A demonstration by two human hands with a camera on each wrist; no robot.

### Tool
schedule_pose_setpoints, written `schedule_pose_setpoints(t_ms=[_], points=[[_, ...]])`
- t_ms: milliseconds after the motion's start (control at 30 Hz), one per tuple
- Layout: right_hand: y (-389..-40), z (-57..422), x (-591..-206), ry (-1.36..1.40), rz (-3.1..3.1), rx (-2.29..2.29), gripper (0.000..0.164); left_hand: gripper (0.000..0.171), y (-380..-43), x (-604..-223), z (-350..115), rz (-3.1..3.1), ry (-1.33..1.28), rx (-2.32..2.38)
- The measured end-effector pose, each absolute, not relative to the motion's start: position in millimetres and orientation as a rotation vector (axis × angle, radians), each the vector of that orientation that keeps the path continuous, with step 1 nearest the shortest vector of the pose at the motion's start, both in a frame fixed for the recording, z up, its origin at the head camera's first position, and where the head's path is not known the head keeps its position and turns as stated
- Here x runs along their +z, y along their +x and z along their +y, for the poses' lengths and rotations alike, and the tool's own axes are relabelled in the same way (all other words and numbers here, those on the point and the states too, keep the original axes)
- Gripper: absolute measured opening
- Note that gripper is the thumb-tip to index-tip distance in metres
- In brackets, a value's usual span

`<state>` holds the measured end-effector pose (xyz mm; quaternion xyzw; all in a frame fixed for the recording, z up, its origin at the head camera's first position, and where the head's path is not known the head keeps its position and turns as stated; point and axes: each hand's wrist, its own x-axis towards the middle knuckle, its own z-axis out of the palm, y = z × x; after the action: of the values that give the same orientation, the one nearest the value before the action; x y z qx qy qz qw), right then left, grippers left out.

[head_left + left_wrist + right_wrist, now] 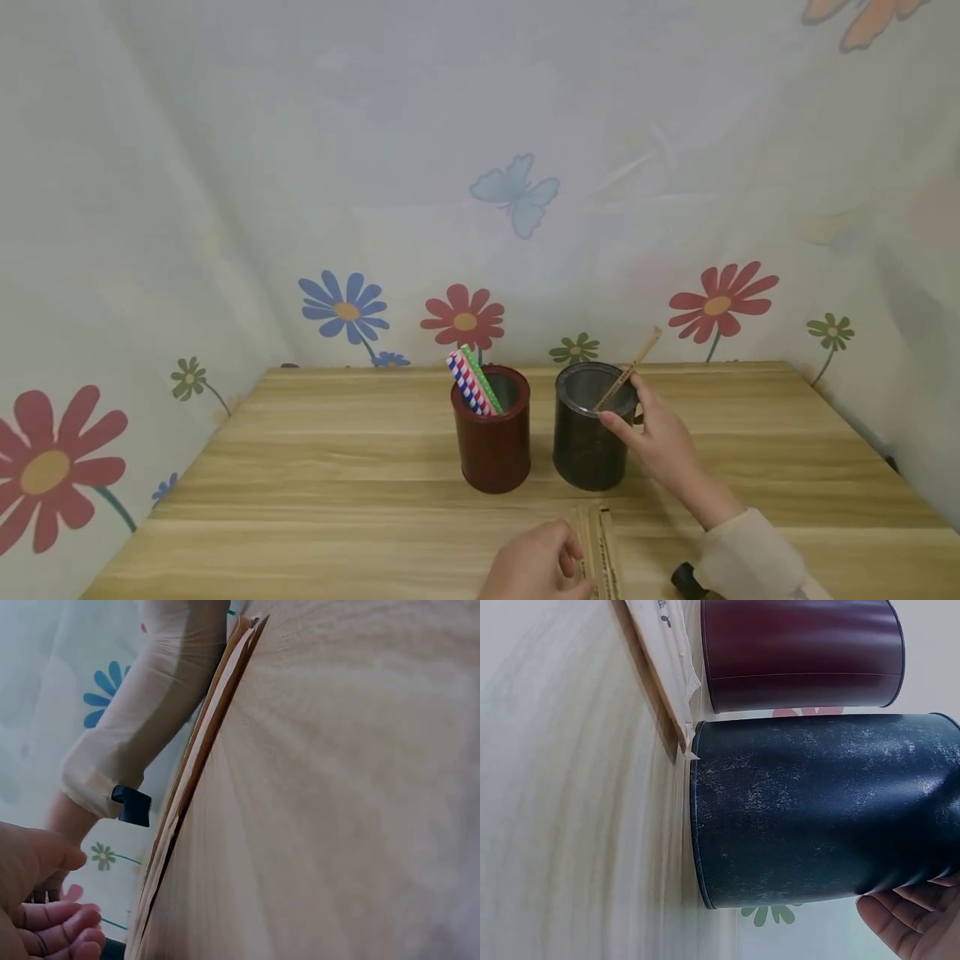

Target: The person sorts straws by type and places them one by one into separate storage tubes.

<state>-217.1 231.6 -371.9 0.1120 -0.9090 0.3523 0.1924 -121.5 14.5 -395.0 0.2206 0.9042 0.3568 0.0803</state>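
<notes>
Your left hand (534,560) is closest, its fingers loosely bent with nothing in them, just beside the flat paper-wrapped chopsticks (604,542) on the wooden table (337,500). If you swing it sideways, it might knock them crooked. Your right hand (667,442) is at the leathery black holder (588,454), thumb near the front of the rim and other fingers by the side. I can't tell if it grips the holder or only touches it. One thin stick (637,358) leans in that holder, poking past the rim by your thumb and finger (it may be another wrapped pair). Its top pokes out far, so a bump could flip it out. If you push hard on the rim, the holder could tip, or slide into the dark red holder (492,454) just beside it. Then the striped and dotted paper straws (476,383) might spill. Watch the black block (686,581) by your right cuff (750,554) too; if your arm dips, it could snag a wrapper.
</notes>
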Motion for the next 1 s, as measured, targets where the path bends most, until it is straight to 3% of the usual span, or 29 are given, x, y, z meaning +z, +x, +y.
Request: schedule_pose_setpoints(t_ms=[100, 500, 1000], points=[[-216.3, 231.3, -371.9, 0.311, -2.551, 0.986, 0.075, 0.03, -123.5, -399.2, 16.5, 2.659, 0.55, 1.0], [-217.3, 230.6, -371.9, 0.325, -2.55, 0.976, 0.075, 0.026, -124.5, -425.5, 12.1, 2.993, 0.99, 0.584], [-217.7, 231.0, -370.1, 0.352, -2.515, 0.966, 0.071, 0.03, -125.9, -418.1, 9.9, 2.849, 0.897, 0.622]])
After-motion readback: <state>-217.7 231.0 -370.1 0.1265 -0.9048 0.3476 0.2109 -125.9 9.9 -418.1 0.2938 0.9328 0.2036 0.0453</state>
